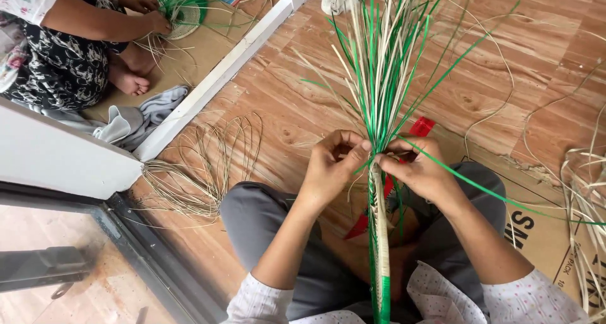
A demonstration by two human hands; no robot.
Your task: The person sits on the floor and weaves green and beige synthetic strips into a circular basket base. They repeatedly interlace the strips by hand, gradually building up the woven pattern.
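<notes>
A woven piece (380,235) of green and pale cane strips stands on edge between my knees. Its loose strips (385,52) fan upward and away from me. My left hand (332,164) pinches the strips at the upper rim of the weave from the left. My right hand (421,168) grips them from the right, and one green strip (499,194) runs out across its wrist to the right. Both hands meet at the same spot on the weave.
A coil of pale cane (202,172) lies on the wooden floor to the left. More cane strips (584,191) lie at the right over flat cardboard (536,229). A red strap (421,127) lies behind the weave. Another person (69,40) sits at upper left, weaving a similar piece.
</notes>
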